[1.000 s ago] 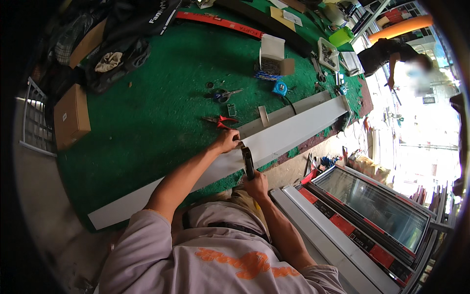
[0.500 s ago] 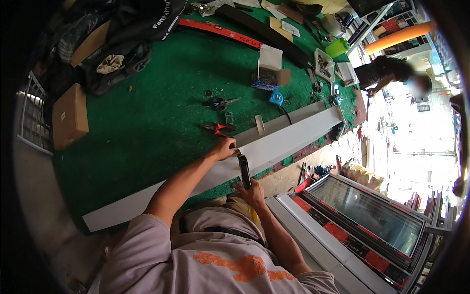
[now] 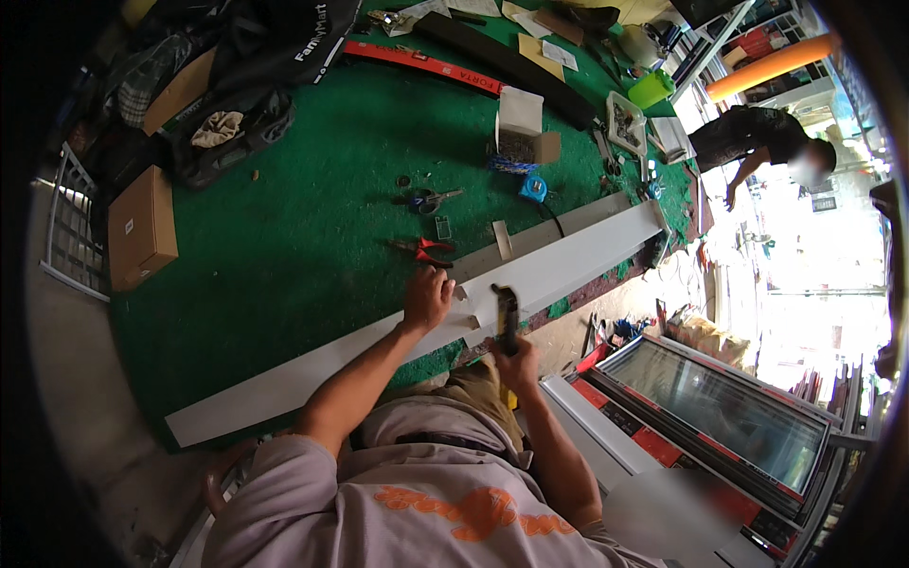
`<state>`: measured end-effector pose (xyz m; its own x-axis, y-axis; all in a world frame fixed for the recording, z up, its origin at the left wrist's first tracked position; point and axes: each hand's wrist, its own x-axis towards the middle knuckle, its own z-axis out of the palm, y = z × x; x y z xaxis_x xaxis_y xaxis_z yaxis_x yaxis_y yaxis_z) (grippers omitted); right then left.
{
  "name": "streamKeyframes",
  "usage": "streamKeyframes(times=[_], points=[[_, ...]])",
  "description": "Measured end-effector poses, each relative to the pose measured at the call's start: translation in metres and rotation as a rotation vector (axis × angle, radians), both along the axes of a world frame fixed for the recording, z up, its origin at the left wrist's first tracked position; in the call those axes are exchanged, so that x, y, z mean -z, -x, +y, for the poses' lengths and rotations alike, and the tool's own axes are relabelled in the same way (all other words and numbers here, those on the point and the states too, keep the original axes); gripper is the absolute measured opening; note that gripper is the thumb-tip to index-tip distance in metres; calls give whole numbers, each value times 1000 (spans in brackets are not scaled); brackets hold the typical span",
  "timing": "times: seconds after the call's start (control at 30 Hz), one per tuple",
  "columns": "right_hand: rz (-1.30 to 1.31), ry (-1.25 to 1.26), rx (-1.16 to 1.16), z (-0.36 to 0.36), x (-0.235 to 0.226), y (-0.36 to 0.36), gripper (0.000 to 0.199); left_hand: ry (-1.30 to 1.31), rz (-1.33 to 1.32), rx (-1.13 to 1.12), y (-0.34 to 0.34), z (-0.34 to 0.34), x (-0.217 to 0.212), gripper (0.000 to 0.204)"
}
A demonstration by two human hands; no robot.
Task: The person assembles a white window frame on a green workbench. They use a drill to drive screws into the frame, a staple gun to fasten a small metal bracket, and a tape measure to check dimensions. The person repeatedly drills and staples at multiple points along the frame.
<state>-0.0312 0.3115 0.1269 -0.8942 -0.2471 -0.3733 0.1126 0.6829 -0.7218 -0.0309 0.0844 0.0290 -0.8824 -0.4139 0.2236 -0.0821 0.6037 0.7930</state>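
Note:
A long white metal profile [image 3: 578, 244] lies slantwise along the near edge of the green-covered table, with a notch and small bent flaps near its middle. My left hand [image 3: 429, 299] is closed, fingers curled, beside that notch; whatever it may hold is hidden. In my right hand [image 3: 516, 364] is a black hammer-like tool [image 3: 508, 320], gripped at its lower end. Its hooked head is raised against the view of the profile; whether they touch I cannot tell. Red-handled pliers [image 3: 428, 251] lie just beyond my left hand.
Scissors [image 3: 431, 199], a blue tape measure [image 3: 533, 188] and an open box of screws [image 3: 517, 144] lie on the table [image 3: 284, 227]. A cardboard box [image 3: 142, 227] stands at left. Framed glass panels [image 3: 710, 407] lean at lower right. Another person [image 3: 748, 137] bends over beyond the table.
My right hand has moved right and slightly up with the tool, away from the notch. My left hand has drawn back a little from the profile's cut edge and turned, knuckles up.

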Motion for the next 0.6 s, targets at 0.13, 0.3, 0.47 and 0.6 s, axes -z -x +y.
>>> streamKeyframes(times=[0.13,0.3,0.47,0.6], points=[[-84,36,240,33,1,28,38,-12,-236,5,-4,28,-20,43],[-47,55,321,65,7,51,34,147,-317,-65,4,47,-21,34],[-89,56,301,83,19,78,34,210,-402,-123,4,59,-8,27],[-104,149,192,94,27,109,32,252,-379,-164,4,64,-3,24]])
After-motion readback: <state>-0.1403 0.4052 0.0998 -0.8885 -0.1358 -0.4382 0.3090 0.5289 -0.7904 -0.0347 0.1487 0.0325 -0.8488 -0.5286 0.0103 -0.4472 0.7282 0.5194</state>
